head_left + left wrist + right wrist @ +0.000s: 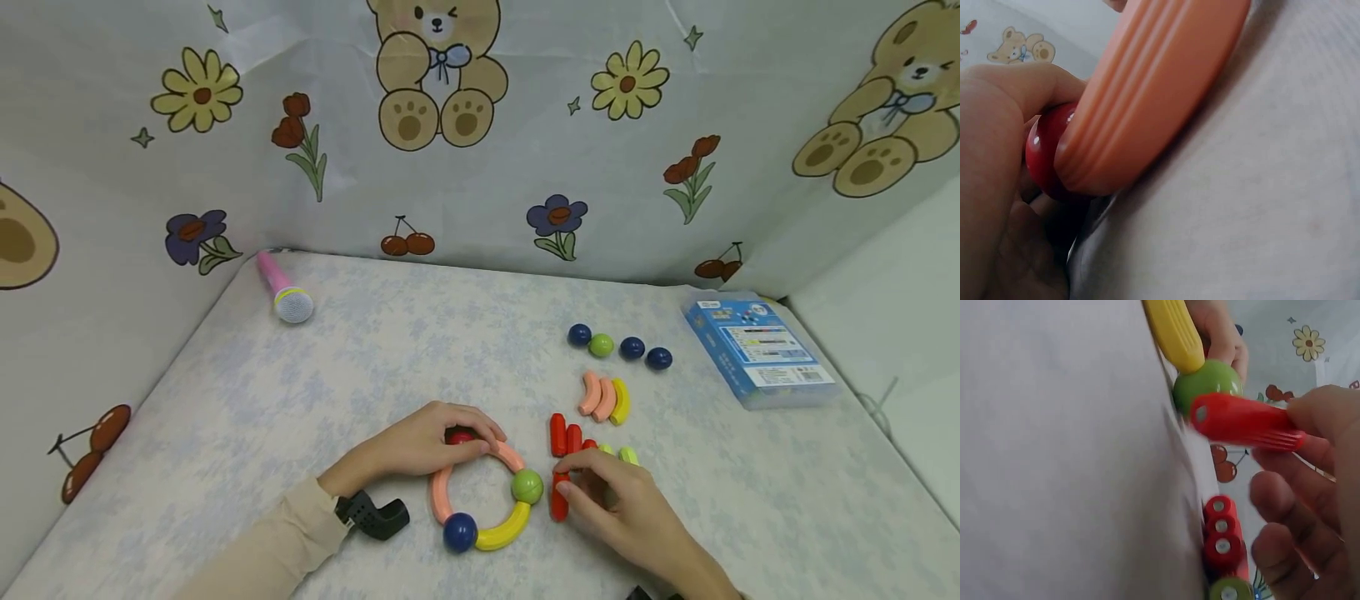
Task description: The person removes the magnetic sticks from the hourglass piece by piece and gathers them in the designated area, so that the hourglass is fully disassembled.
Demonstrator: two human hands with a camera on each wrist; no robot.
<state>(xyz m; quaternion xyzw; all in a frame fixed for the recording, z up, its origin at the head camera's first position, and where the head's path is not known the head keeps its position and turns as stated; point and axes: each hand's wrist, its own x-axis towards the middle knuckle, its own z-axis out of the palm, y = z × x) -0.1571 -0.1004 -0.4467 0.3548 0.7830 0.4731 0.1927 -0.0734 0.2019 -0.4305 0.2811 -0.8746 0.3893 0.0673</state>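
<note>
A ring of magnetic balls and curved rods lies on the table, made of a blue ball (460,532), a yellow curved rod (504,531), a green ball (527,486), two pink curved rods and a red ball (1047,150). My left hand (435,433) reaches over the red ball, and its thumb and fingers pinch the upper pink curved rod (512,456). The left pink curved rod (440,497) touches the red ball. Right of the ring, my right hand (630,510) pinches a red rod (1241,422) between thumb and index finger, apart from the green ball.
Several red rods (558,435) and light green rods (628,455) lie beyond my right hand, partly hidden. Further back are loose curved rods (603,398) and a row of balls (632,348). A blue box (765,346) stands back right, a pink toy microphone (285,292) back left.
</note>
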